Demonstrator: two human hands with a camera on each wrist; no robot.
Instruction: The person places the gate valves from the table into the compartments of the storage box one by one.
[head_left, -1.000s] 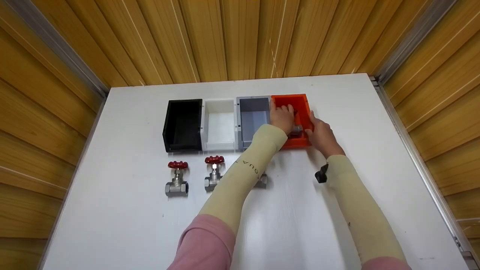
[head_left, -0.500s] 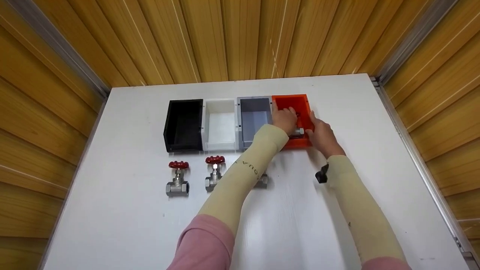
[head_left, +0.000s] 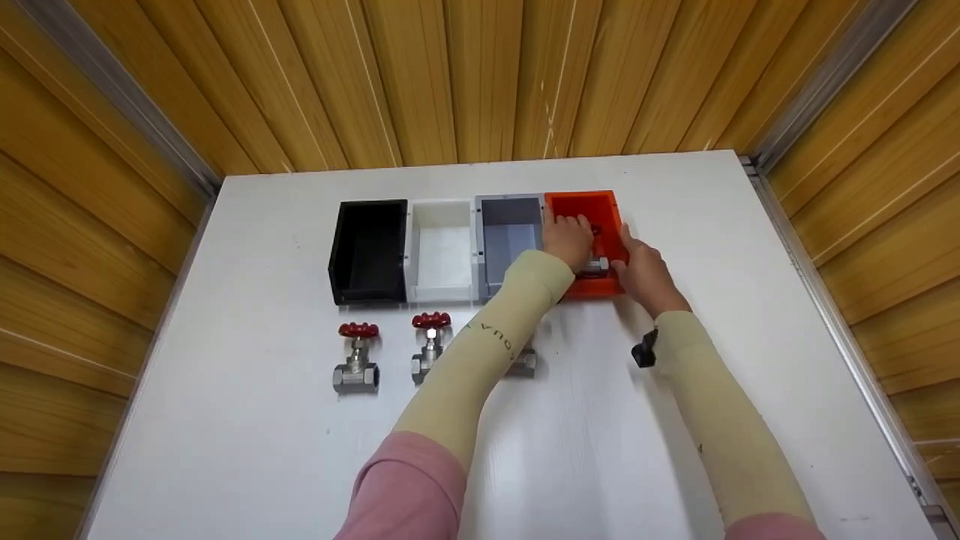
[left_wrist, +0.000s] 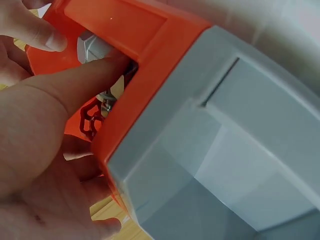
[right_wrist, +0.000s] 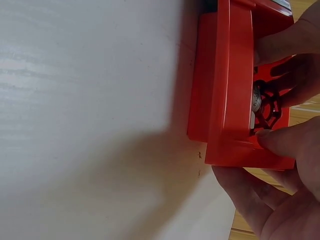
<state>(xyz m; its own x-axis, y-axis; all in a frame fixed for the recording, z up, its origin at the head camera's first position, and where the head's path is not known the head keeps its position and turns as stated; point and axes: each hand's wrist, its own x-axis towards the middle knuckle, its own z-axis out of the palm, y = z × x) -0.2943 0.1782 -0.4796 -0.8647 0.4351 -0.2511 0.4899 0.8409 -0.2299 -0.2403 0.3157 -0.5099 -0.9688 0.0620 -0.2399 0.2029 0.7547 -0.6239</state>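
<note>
My left hand [head_left: 568, 241] reaches down into the orange-red bin [head_left: 596, 289], the rightmost of the row. In there lies a steel valve [head_left: 598, 267]; its hex end shows past the hand, and the left thumb [left_wrist: 87, 77] lies across its body in the left wrist view. The left fingers bend by its handwheel [right_wrist: 271, 111], partly hidden by the bin wall. My right hand [head_left: 649, 277] grips the bin's right wall, thumb on the inside and fingers outside below.
Left of the orange-red bin stand a grey bin [head_left: 510, 214], a white bin [head_left: 441, 247] and a black bin [head_left: 369, 251], side by side. Two red-wheeled valves [head_left: 356, 367] [head_left: 429, 352] stand before them on the white table [head_left: 247, 420]. Another valve [head_left: 525, 364] is mostly behind the left forearm.
Inside the orange-red bin the valve has shifted slightly right and towards me, and more of its hex end shows. The left hand moved a little with it; the right hand keeps its place.
</note>
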